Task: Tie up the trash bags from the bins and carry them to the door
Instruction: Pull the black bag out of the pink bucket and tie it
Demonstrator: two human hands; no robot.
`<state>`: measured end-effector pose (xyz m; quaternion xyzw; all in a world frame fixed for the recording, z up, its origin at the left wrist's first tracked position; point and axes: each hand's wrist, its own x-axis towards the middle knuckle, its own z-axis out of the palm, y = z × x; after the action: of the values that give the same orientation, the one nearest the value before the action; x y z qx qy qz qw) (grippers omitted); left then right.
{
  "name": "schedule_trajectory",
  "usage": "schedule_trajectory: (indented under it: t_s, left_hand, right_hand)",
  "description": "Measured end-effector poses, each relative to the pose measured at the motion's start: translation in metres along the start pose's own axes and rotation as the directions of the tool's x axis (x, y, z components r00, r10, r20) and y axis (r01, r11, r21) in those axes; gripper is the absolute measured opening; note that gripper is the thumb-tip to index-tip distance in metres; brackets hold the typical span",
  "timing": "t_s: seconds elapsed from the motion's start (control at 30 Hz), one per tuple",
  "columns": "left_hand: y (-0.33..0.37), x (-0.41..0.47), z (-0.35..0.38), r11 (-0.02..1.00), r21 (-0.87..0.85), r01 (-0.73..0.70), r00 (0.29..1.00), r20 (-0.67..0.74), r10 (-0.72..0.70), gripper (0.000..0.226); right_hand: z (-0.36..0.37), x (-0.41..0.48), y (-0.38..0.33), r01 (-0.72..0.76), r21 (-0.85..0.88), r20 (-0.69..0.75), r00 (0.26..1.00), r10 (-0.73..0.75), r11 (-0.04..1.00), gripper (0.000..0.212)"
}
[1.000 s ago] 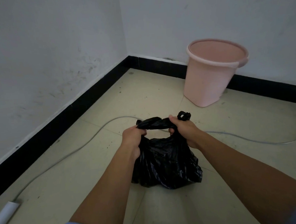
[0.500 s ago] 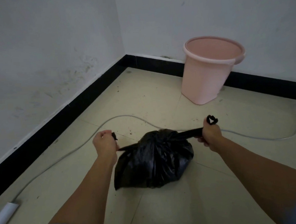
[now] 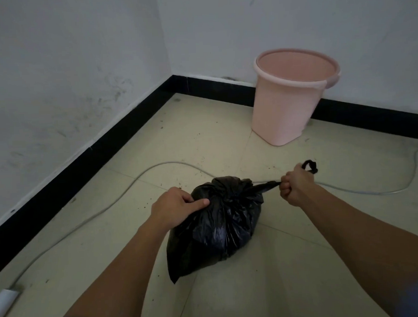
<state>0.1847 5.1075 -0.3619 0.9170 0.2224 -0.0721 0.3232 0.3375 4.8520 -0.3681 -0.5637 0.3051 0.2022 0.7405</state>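
Bare corner, tiled floor (image 3: 202,139) w/ grit. The black trash bag (image 3: 221,230) sits on it between both hands. Left hand (image 3: 174,206) is curled on the gathered plastic, thumb pressed toward the knot. Right hand (image 3: 295,185) is fisted round the bag ear (image 3: 267,186), pulled taut away from the knot. Risks, imo: a hard yank stretches or snaps that thin ear; a single knot may slip on lifting; the cable (image 3: 155,166) just beyond both hands could catch a foot en route to the door.

Black plastic trash bag (image 3: 219,230) sits on floor (image 3: 202,146), bulging, neck gathered tight up top, one handle (image 3: 267,185) stretched taut to the right. Pink bin (image 3: 289,100) upright by back wall (image 3: 221,36), well behind bag.
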Motion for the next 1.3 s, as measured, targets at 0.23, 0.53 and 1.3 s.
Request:
schedule_trajectory:
  t_s: [0.23,0.53,1.3]
  left_hand:
    - [0.004,0.005,0.007,0.986,-0.168,-0.001,1.0,0.019,0.005,0.03]
    - [0.021,-0.003,0.013,0.988,-0.149,0.036,0.999,0.03,-0.032,0.033]
    - [0.051,-0.01,-0.067,0.698,-0.715,-0.027,0.989,-0.119,-0.083,0.006]
  right_hand:
    - [0.019,-0.018,0.014,-0.042,-0.144,0.266,0.961,0.079,0.989,0.037]
    - [0.064,-0.044,0.047,0.64,-0.423,0.256,0.763,-0.594,0.641,0.034]
    - [0.074,-0.046,0.036,0.541,-0.738,0.659,0.707,-0.257,-0.404,0.06]
